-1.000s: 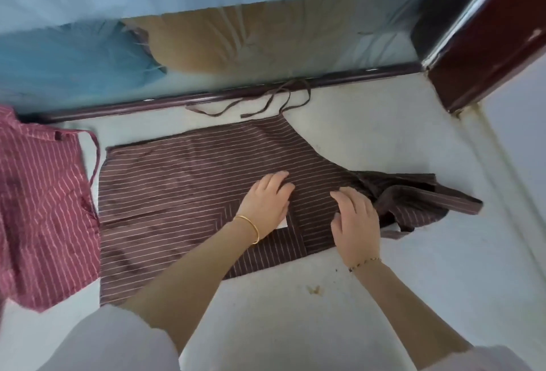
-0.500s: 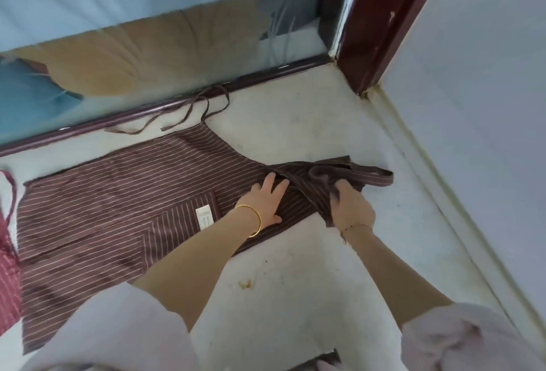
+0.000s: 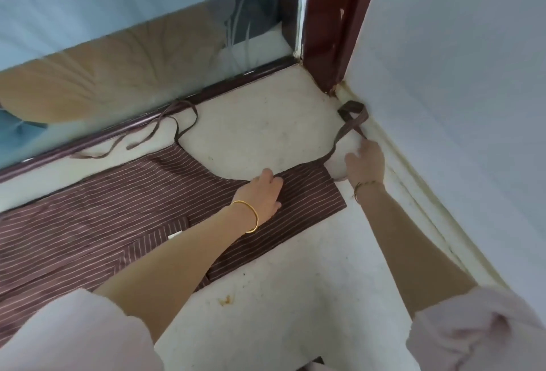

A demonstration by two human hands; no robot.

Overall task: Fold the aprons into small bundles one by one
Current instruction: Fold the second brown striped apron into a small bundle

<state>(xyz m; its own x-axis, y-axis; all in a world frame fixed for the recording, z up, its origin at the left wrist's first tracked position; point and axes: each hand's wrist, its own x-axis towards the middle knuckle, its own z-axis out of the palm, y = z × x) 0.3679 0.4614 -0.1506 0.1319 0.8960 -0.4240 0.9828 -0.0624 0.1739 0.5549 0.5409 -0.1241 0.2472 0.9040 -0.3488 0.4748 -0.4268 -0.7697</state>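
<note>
Head view: brown pin-striped cloth apron (image 3: 118, 217) spread centre-left on the floor (image 3: 266, 134); pin its bib under your flat, open-fingered left hand (image 3: 263, 196) while your right hand (image 3: 365, 163), grip unclear, draws the brown neck loop (image 3: 351, 128) straight.

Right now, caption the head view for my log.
Left hand presses the brown striped apron flat; right hand touches its neck strap by the wall.

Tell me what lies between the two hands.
In the head view, the flat top end of the striped apron lies between the left hand and right hand, its neck strap running off beside the right hand.
</note>
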